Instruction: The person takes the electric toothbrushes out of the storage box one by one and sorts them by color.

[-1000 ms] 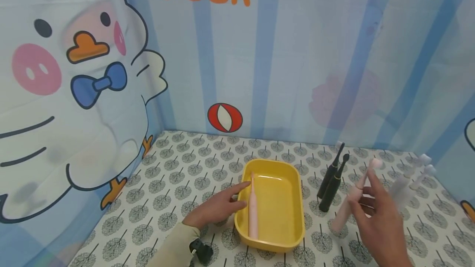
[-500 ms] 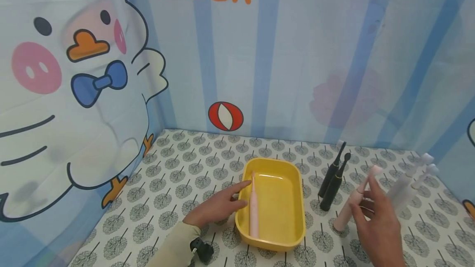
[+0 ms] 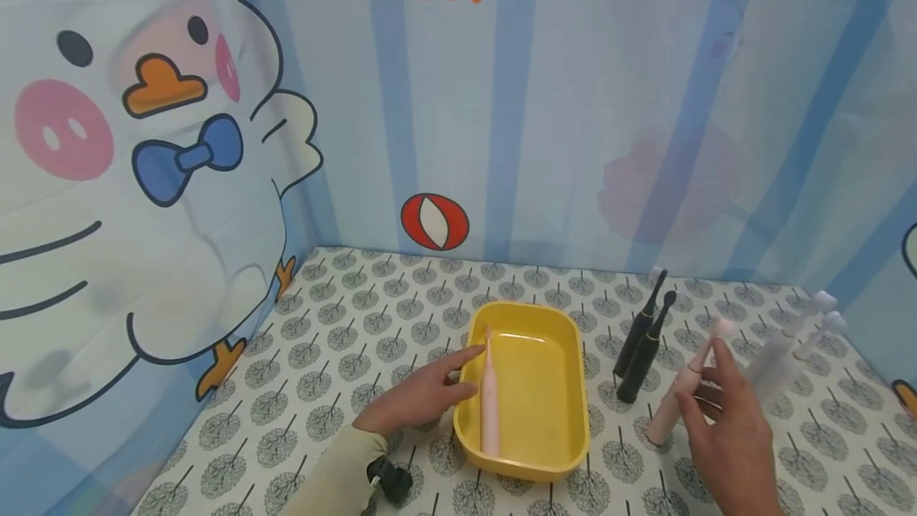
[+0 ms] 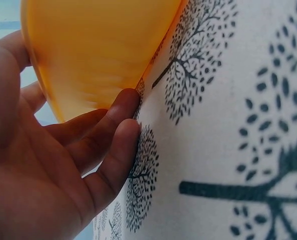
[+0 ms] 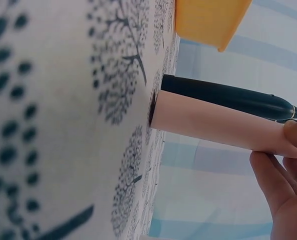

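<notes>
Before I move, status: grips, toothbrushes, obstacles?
Left grip holds yellow tray. Right grip pinches upright pink toothbrush; second pink toothbrush lies inside tray. Possible obstacle: two black toothbrushes, close on tray side.

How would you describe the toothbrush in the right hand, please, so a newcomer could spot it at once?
Find the yellow tray, then look right, past the two black toothbrushes, to the person's right hand. That hand holds the pink toothbrush, head up. It is the only pink one outside the tray.
</notes>
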`<state>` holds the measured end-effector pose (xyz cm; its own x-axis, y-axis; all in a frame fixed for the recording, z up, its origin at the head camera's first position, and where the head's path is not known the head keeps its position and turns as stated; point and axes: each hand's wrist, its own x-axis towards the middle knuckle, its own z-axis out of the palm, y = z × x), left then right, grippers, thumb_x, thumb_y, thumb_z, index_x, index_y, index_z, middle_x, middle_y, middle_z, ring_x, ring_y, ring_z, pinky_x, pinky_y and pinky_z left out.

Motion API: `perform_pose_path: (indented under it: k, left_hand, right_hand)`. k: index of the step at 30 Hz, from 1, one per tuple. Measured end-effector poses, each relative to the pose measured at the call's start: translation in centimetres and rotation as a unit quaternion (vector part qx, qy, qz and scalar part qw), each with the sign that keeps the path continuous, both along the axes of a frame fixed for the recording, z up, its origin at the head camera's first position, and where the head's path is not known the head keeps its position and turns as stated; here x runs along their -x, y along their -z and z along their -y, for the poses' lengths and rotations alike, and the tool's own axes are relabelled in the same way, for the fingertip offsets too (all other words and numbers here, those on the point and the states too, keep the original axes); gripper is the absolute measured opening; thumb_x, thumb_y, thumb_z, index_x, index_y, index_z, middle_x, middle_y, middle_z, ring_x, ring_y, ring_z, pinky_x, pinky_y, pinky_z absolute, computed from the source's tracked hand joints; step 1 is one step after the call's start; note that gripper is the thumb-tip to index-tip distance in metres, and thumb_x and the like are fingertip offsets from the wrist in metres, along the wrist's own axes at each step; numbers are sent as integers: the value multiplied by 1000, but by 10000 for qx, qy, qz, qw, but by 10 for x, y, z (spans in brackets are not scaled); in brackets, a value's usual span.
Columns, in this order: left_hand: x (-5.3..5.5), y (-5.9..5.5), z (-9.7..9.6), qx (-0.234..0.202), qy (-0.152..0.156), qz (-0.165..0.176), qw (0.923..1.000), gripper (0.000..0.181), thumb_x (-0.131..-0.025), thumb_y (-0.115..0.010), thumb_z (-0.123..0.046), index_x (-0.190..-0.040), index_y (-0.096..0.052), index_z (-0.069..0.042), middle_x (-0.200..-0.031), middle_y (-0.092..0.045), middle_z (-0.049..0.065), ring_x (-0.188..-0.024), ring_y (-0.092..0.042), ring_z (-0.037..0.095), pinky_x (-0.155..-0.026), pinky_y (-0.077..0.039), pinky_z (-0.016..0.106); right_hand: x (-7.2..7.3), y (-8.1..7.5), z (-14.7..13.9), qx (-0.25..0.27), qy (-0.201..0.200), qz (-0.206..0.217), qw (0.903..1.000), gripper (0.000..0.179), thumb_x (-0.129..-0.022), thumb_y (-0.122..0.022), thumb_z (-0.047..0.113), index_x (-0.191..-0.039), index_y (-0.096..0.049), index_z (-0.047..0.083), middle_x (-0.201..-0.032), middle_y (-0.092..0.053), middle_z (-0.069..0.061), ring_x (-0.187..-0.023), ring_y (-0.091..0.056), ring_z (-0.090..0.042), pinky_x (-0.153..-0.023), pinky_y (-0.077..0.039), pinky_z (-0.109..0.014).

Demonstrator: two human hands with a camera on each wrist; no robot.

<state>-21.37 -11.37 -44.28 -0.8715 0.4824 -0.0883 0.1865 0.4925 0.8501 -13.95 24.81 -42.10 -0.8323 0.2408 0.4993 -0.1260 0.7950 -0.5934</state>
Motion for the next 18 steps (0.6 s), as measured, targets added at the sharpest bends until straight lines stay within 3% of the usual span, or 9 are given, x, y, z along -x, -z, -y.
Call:
perform_pose_path:
  k: [6, 18]
  left_hand:
    - [0, 0, 0, 46, 24, -123, 9999, 56, -93, -52, -36, -144, -28, -37, -142, -35, -7, -114, -49, 16, -86, -42, 33]
    - [-1, -2, 0, 16, 5, -76, 10000, 56, -93, -52, -34, -144, -29, -37, -142, -37, -3, -99, -54, 13, -74, -46, 32]
  right_hand:
    - [-1, -1, 0, 93, -21, 31, 9999, 95, -81, -67, -3, -149, -9, 27, -117, -50, -22, -96, -57, -41, -73, -50, -42]
    - [-9, -3, 1, 309, -26, 165, 9994, 94, -82, -68, 3, -149, -7, 25, -117, -52, -23, -97, -58, -40, -74, -49, -40]
